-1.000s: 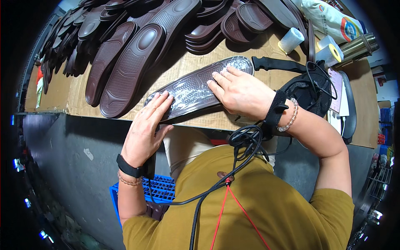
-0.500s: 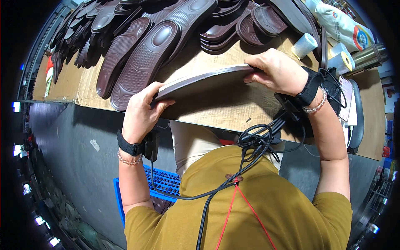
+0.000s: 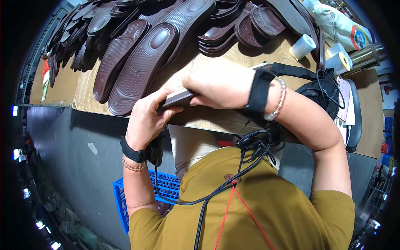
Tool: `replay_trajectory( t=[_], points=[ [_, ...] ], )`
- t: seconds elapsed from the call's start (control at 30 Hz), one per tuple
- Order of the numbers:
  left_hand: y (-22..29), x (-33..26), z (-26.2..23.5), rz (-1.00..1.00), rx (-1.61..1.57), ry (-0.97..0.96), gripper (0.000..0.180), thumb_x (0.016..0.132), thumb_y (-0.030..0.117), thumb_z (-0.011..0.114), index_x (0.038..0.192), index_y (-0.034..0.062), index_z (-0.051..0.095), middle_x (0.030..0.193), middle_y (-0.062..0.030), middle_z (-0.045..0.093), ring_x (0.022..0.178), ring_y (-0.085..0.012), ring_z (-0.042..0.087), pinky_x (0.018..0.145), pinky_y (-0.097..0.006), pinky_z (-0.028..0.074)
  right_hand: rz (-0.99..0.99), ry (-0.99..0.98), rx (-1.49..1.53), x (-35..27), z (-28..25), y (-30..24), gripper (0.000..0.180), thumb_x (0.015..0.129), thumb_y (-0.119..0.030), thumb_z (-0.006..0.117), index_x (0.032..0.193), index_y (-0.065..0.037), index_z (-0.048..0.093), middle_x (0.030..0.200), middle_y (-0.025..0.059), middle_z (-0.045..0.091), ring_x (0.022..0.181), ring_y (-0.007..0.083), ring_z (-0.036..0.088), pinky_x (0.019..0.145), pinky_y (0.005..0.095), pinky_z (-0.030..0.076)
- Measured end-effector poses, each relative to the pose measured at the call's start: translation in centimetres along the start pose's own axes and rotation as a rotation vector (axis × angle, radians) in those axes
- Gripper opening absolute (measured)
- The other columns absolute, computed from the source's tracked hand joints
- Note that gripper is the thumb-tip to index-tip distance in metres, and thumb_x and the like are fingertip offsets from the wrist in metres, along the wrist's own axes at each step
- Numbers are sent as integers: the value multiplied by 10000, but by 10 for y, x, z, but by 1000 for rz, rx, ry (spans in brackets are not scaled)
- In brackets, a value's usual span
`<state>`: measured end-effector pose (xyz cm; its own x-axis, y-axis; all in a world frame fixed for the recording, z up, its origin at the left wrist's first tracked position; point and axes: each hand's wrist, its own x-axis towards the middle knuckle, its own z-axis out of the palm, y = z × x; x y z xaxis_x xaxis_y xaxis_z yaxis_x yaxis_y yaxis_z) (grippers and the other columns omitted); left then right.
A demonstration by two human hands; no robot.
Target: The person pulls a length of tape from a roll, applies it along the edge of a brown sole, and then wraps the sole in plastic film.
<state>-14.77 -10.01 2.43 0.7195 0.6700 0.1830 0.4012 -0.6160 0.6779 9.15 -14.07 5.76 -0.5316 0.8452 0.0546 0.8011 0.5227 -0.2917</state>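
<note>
Edge-on above the cardboard-covered counter [image 3: 266, 125], a dark brown rubber shoe sole [image 3: 177, 98] is clamped by left hand [image 3: 146, 121] and right hand [image 3: 216, 85], fingers closed around it. Loosened, it could likely drop beside the counter toward the blue plastic crate [image 3: 137, 196].

Left hand [image 3: 146, 121] raised from lower left, fingers curled, thumb pressed toward right hand; black band and bead bracelet on wrist; forearm near vertical below grip. Right hand [image 3: 218, 85] palm down, knuckles up, fingers closed just right of left thumb; wrist wrapped in black strap plus bead bracelet; forearm runs down to right, elbow bent.
</note>
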Motion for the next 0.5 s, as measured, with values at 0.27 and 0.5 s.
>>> replay_trajectory(
  t=[0.27, 0.5],
  points=[
    [-25, 3, -4, -81, -180, 13, 333, 822, 186, 864, 1037, 2, 689, 842, -128, 712, 727, -161, 656, 719, -301, 528, 314, -79, 164, -81, -35, 63, 291, 778, -234, 845, 882, 11, 728, 777, 236, 675, 761, 404, 694, 708, 448, 553],
    [-22, 0, -3, -34, -139, 26, 281, 819, 104, 864, 993, -16, 679, 810, -8, 671, 760, -64, 586, 691, -244, 488, 208, -26, 106, -99, -28, 68, 189, 829, -140, 801, 945, -19, 714, 759, 220, 661, 712, 410, 660, 646, 425, 536]
  ],
)
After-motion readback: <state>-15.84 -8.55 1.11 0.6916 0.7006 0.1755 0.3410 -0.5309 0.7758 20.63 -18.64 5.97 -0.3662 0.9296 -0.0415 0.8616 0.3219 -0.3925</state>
